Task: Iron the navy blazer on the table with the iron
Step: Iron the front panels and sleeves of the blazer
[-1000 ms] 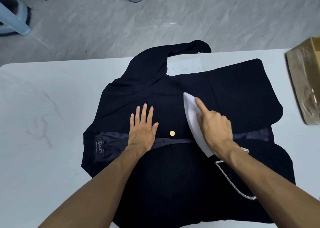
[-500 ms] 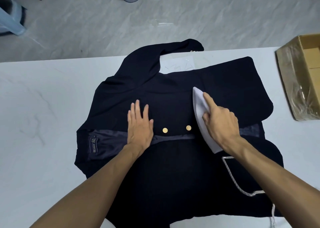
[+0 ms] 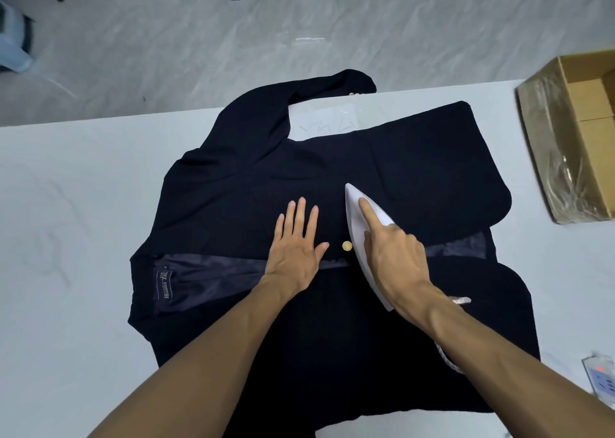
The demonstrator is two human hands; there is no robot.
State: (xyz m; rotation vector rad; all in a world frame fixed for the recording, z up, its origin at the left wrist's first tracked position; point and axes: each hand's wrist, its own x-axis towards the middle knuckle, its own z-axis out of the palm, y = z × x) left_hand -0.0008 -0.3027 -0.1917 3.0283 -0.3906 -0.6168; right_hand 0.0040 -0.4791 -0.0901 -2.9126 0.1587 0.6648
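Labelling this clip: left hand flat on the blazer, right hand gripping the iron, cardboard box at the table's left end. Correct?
Not quite: the head view shows the cardboard box at the table's right end. The left hand flat on the blazer and the right hand gripping the iron are correct.

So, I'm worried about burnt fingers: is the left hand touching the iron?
No, the left hand lies flat on the blazer, apart from the iron, with a gold button between them.

Navy blazer (image 3: 416, 158) spread flat, white iron (image 3: 357, 224) atop
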